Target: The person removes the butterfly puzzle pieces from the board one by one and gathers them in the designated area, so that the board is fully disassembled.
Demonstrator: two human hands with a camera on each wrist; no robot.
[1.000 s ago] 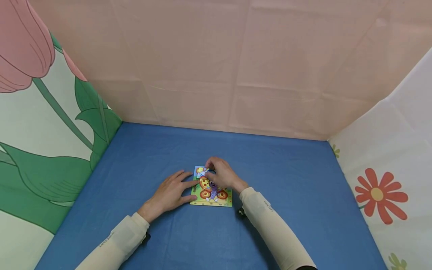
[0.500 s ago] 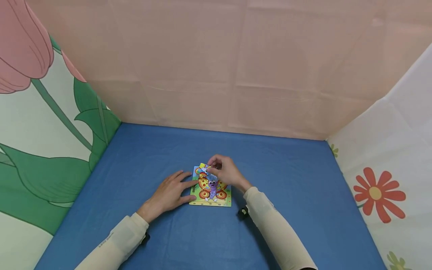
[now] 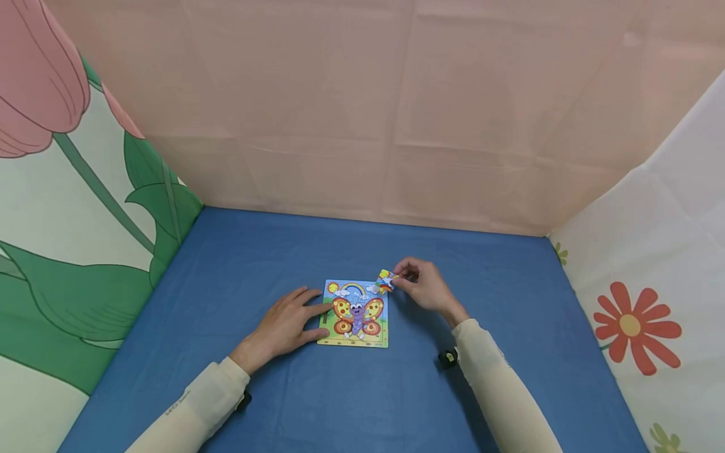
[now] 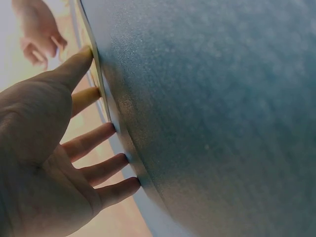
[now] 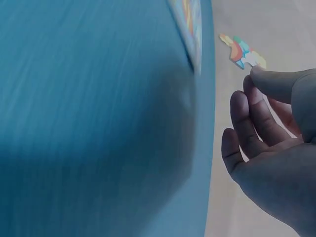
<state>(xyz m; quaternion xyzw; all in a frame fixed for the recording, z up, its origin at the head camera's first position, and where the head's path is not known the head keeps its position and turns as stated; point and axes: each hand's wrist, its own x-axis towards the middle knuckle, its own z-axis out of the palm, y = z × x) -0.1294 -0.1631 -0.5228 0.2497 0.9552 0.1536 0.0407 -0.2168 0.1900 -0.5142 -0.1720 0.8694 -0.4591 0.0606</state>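
A square puzzle board (image 3: 352, 343) with a butterfly, sun and rainbow picture lies on the blue table. My left hand (image 3: 286, 319) rests at its left edge, thumb and index finger over the board; in the left wrist view its fingers are spread and fairly straight. Between thumb and fingertips, my right hand (image 3: 426, 286) pinches a small colourful puzzle piece (image 3: 385, 280) by its edge. That piece overlaps the board's top right corner in the head view. The right wrist view shows the irregular piece (image 5: 243, 52) held up, tilted, at the thumb tip.
The blue tabletop (image 3: 272, 245) surrounds the board. A plain beige curtain (image 3: 368, 113) closes off the back. Flower-printed cloth walls stand on the left (image 3: 96, 207) and right (image 3: 668, 251).
My right hand has lifted the puzzle piece off the board's upper part and carried it right to the top right corner, uncovering the rainbow. My left hand has stayed in place.
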